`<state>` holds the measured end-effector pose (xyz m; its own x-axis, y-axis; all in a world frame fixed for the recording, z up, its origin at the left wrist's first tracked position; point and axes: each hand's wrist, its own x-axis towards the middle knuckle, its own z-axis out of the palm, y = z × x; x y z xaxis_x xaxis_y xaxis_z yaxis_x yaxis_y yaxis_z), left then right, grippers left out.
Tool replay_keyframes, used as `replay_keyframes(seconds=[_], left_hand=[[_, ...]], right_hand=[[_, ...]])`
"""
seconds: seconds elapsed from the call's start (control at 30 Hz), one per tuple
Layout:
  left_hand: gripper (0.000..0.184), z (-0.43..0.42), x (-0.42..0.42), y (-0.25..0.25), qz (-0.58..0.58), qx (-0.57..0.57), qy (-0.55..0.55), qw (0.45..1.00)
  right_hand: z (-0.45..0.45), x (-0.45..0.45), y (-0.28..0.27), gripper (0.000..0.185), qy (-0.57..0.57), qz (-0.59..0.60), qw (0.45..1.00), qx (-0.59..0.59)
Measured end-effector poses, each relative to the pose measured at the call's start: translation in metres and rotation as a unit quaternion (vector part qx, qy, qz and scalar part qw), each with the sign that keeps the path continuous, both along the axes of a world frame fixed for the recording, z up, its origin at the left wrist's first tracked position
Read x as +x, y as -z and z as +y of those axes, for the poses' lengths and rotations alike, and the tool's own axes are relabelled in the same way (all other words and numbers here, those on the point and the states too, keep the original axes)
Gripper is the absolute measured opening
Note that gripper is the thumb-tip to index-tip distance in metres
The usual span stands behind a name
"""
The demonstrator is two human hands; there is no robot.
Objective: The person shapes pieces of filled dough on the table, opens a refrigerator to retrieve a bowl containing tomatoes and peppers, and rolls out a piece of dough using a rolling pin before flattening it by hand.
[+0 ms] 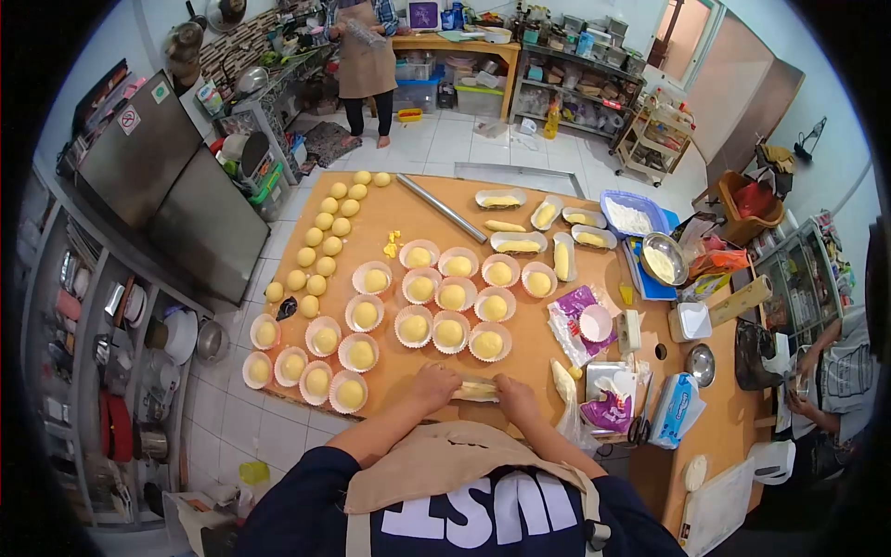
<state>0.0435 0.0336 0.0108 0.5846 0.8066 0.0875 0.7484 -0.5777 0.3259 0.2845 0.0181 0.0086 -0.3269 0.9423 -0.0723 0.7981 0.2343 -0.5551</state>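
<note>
Round pale-yellow dough balls (323,221) line the left of the tan worktop (367,234), then dough-filled white paper cups (489,326). Here's the left hand (435,387), fingers closed on one end of a pale oblong dough piece (476,391) at the near edge, the right hand (516,397) gripping the other.

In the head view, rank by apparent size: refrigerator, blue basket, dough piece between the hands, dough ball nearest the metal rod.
1. Refrigerator
2. Blue basket
3. Dough piece, its visible part
4. Dough ball
</note>
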Motion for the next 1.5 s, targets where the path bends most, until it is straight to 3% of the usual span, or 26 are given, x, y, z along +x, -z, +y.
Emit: replay_keyframes(seconds=[0.13, 0.23, 0.33, 0.43, 0.67, 0.77, 0.87, 1.17, 1.27, 1.37, 1.5], left_hand=[[0.014, -0.010, 0.000, -0.004, -0.043, 0.053, -0.053, 0.996], [0.017, -0.012, 0.000, 0.001, -0.071, 0.085, -0.067, 0.992], [0.016, -0.013, -0.004, -0.004, -0.031, 0.049, -0.060, 0.997], [0.012, -0.011, -0.006, 0.001, 0.006, 0.023, -0.056, 0.998], [0.011, -0.016, -0.014, 0.025, -0.036, 0.071, -0.097, 0.992], [0.014, -0.018, -0.009, 0.007, -0.028, 0.057, -0.112, 0.992], [0.017, -0.019, -0.013, -0.009, 0.000, 0.015, -0.068, 0.998], [0.017, -0.009, -0.006, -0.010, 0.056, -0.132, -0.145, 0.979], [0.017, -0.010, -0.008, -0.023, 0.064, -0.128, -0.133, 0.981], [0.019, -0.015, -0.009, 0.009, 0.020, 0.025, -0.125, 0.992], [0.019, -0.014, 0.002, 0.001, 0.005, 0.064, -0.119, 0.991]], right_hand=[[-0.004, 0.002, -0.008, 0.021, 0.025, 0.051, 0.998, 0.031], [0.003, 0.002, -0.007, 0.013, -0.070, -0.034, 0.980, 0.183], [0.000, 0.000, -0.020, 0.007, -0.054, -0.039, 0.979, 0.191], [0.001, 0.001, -0.012, 0.015, -0.053, -0.137, 0.982, 0.115], [-0.003, 0.013, -0.006, 0.023, -0.029, -0.130, 0.985, 0.106], [-0.002, 0.009, -0.023, 0.028, -0.028, -0.117, 0.989, 0.081], [-0.002, 0.008, -0.025, 0.028, -0.026, -0.112, 0.992, 0.058], [-0.001, 0.006, -0.010, 0.016, -0.025, -0.123, 0.989, 0.078], [-0.003, 0.008, -0.017, 0.017, -0.015, -0.091, 0.990, 0.108], [-0.006, 0.005, -0.031, 0.019, -0.024, -0.039, 0.987, 0.154], [-0.001, -0.005, -0.027, 0.019, -0.064, -0.032, 0.987, 0.144]])
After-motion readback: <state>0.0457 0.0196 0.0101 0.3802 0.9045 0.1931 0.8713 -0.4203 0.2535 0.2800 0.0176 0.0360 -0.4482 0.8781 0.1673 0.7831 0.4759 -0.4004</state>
